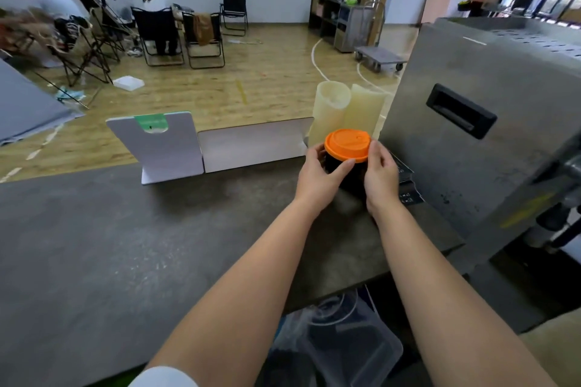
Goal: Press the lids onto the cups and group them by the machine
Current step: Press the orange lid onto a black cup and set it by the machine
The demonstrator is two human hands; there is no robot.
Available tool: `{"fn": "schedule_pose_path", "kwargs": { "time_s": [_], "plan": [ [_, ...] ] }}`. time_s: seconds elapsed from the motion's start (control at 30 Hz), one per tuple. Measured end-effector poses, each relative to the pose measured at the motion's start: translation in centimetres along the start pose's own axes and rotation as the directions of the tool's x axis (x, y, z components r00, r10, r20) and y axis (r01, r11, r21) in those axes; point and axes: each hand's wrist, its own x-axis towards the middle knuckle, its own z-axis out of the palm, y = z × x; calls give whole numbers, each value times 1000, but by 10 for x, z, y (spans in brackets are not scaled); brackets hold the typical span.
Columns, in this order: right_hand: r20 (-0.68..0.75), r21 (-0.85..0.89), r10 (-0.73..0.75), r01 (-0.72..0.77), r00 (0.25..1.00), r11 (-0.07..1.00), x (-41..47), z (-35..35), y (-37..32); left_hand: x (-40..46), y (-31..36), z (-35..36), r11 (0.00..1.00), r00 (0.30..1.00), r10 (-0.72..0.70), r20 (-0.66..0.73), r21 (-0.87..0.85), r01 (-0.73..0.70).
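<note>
An orange lid sits on top of a dark cup that stands on the grey counter close to the steel machine. My left hand grips the cup's left side, its thumb reaching up to the lid's rim. My right hand holds the right side, fingers curled over the lid's edge. Most of the cup is hidden between my hands.
Two cream sleeves of stacked cups stand behind the cup, beside the machine. A white folded card stand and a low white panel line the counter's far edge. A clear plastic bin sits below the counter. People sit in the background.
</note>
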Motion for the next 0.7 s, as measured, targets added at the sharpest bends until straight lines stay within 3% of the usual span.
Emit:
{"fn": "schedule_pose_path", "kwargs": {
  "time_s": [0.3, 0.4, 0.57, 0.7],
  "plan": [
    [4, -11, -35, 35, 999, 999, 3, -2, 2, 1, -1, 6, 1000, 1000, -13, -6, -13, 13],
    [-63, -19, -32, 31, 998, 999, 0, -3, 0, -4, 3, 2, 1000, 1000, -28, 10, 8, 28],
    [-230, 83, 57, -39, 971, 996, -34, -9, 1, -28, 14, -15, 993, 988, -69, -138, -104, 55],
    [-176, 163, 121, -92, 977, 982, -80, 1, -2, -60, 13, -48, 983, 956, -76, -284, -183, 24]
  ]
}}
